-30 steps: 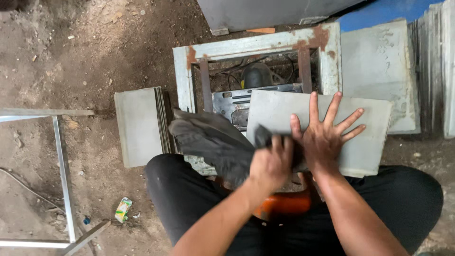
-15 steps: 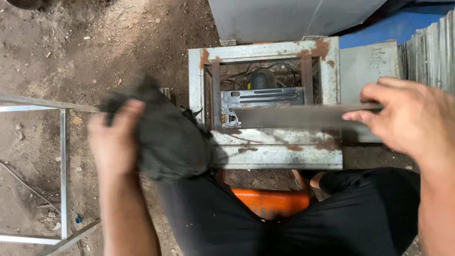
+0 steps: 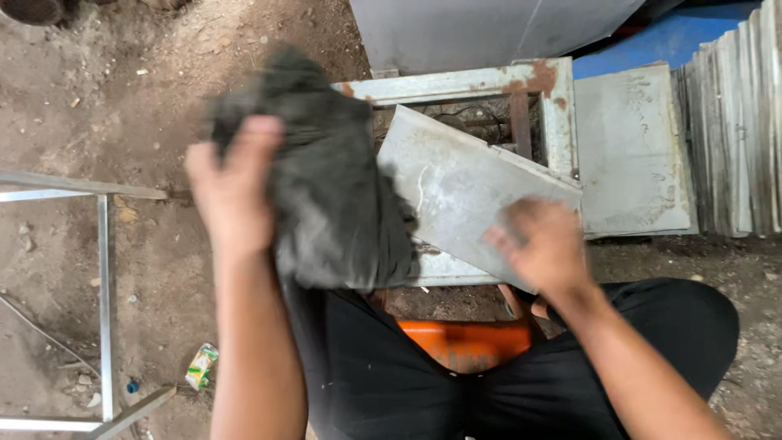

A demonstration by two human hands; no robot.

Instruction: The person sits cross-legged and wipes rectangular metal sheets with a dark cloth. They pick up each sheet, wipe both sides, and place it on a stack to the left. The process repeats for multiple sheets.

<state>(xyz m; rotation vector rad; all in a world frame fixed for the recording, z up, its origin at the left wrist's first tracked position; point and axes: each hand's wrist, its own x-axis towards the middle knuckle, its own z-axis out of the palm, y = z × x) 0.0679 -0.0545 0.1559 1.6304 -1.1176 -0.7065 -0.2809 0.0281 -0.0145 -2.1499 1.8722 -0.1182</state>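
Observation:
My left hand is raised and grips a dark grey rag that hangs down over my lap. My right hand holds a grey rectangular slab by its near right corner, tilted, with its broad face turned up. The slab is over a rusty white metal frame that stands in front of my knees. The rag's edge overlaps the slab's left end.
A flat grey slab lies right of the frame, and several slabs stand on edge at the far right. A metal bar frame lies on the dirt floor at left. An orange seat shows between my legs.
The slab, seen edge-on half a second ago, has turned face up and tilted. My left hand with the rag rose and moved right toward it. My right hand shifted left to the slab's near corner.

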